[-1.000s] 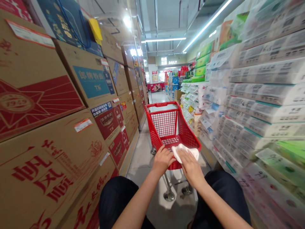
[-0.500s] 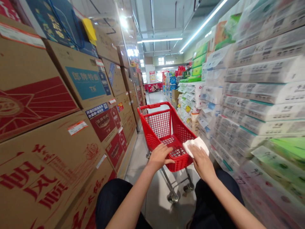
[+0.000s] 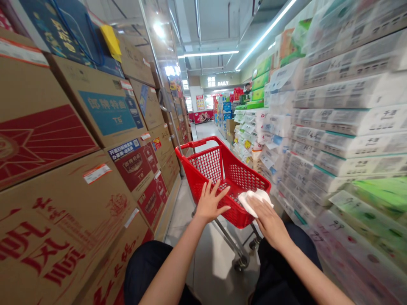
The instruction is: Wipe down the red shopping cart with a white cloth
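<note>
Obstr.: stkd cartons (image 3: 106, 109) L, wrapped packs (image 3: 337, 142) R, flanking cart (image 3: 233, 183) ahead | Cond.: red, perf., metal-legged | My R hand (image 3: 269, 218): holds white cloth (image 3: 263, 195) at cart's near rim, fingers nr straight | My L hand (image 3: 208, 203): spread wide, nil held

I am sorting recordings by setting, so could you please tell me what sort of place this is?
Most likely a supermarket aisle: a red shopping cart stands between stacked cardboard cartons bearing price labels and piles of plastic-wrapped packs, with a "DAILY" sign at the far end.
</note>
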A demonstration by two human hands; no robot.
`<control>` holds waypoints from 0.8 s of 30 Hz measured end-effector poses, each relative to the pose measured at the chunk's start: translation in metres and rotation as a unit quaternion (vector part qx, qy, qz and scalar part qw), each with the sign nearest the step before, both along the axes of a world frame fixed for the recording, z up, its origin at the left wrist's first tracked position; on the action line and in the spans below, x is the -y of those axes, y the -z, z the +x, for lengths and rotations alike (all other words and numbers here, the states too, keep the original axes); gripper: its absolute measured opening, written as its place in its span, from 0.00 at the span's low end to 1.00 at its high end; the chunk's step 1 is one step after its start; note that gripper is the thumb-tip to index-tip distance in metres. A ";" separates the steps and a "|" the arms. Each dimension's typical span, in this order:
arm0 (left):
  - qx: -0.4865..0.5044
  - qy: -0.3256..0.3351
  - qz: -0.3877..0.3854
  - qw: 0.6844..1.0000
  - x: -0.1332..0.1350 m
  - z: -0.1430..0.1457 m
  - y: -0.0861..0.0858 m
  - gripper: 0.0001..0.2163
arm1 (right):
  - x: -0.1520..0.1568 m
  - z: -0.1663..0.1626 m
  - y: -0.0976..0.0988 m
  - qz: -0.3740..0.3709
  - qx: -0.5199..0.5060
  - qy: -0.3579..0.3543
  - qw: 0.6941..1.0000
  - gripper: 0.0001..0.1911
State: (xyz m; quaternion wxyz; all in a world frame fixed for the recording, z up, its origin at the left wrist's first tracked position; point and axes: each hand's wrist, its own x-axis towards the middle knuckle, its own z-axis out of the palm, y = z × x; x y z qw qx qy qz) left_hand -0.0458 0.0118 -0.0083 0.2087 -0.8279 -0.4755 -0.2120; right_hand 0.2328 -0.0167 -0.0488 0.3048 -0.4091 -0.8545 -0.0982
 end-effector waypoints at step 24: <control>-0.039 0.032 0.014 0.999 0.002 0.020 -0.004 0.29 | 0.009 0.000 -0.001 0.012 0.013 0.010 1.000 0.37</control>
